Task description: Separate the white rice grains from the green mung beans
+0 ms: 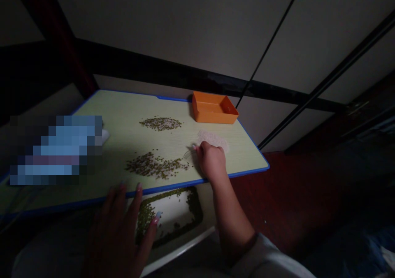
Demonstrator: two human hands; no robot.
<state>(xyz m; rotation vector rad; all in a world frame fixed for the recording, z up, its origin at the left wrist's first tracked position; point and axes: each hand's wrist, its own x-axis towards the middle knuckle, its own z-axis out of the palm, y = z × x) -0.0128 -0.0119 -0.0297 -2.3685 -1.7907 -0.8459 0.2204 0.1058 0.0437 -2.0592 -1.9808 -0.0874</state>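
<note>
My right hand is closed, fingers curled down at the near edge of a pile of white grains, perhaps rice. Its fingertips are partly hidden, and a faint thin curved line shows beside them; I cannot make out what they hold. To its left lies a loose pile of green beans mixed with pale grains. A second mixed pile sits farther back. My left hand is open in shadow, fingers spread at the table's front edge, above the left side of a white tub lined with green beans.
The pale green folding table has a blue rim. An orange open box stands at its back right corner. A pixelated blue item lies at the left. Behind are cabinet panels, and a dark red floor lies to the right.
</note>
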